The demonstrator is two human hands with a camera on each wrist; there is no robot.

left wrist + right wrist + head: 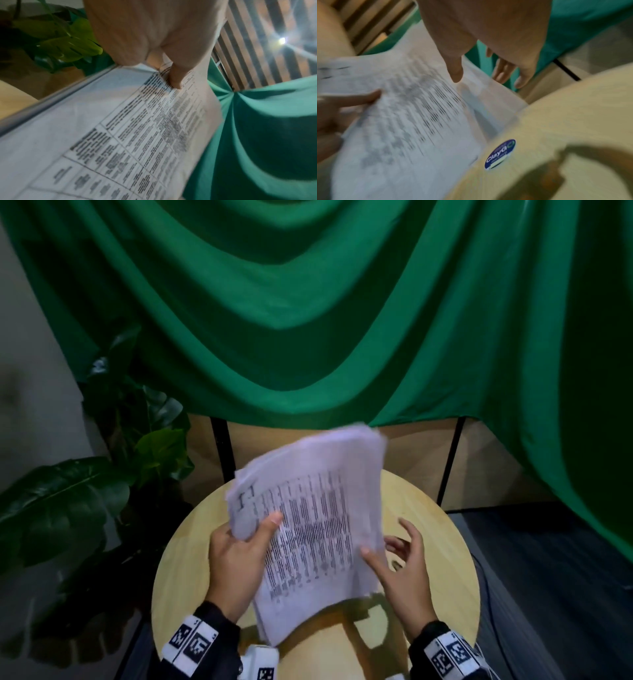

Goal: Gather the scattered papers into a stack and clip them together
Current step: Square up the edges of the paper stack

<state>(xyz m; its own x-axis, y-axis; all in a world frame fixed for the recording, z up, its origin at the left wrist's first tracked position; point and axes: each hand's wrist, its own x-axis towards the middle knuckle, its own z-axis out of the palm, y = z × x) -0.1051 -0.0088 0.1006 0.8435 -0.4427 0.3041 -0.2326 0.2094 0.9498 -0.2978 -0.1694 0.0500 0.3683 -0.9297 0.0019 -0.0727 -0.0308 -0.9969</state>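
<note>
A stack of white printed papers [308, 525] is lifted off the round wooden table [445, 542], tilted with its far end up. My left hand [239, 553] grips its left edge, thumb on top of the printed sheet; the left wrist view shows that thumb [176, 75] pressing on the paper stack [120, 135]. My right hand [400, 563] hovers at the stack's right edge with fingers spread, holding nothing. In the right wrist view the right hand [488, 75] is above the blurred papers [412, 115], thumb apart from the sheet. No clip is visible.
A round blue sticker [500, 153] sits on the tabletop near the papers' corner. A leafy plant [85, 491] stands left of the table. Green cloth [308, 302] hangs behind. A white device [260, 662] shows at the table's near edge.
</note>
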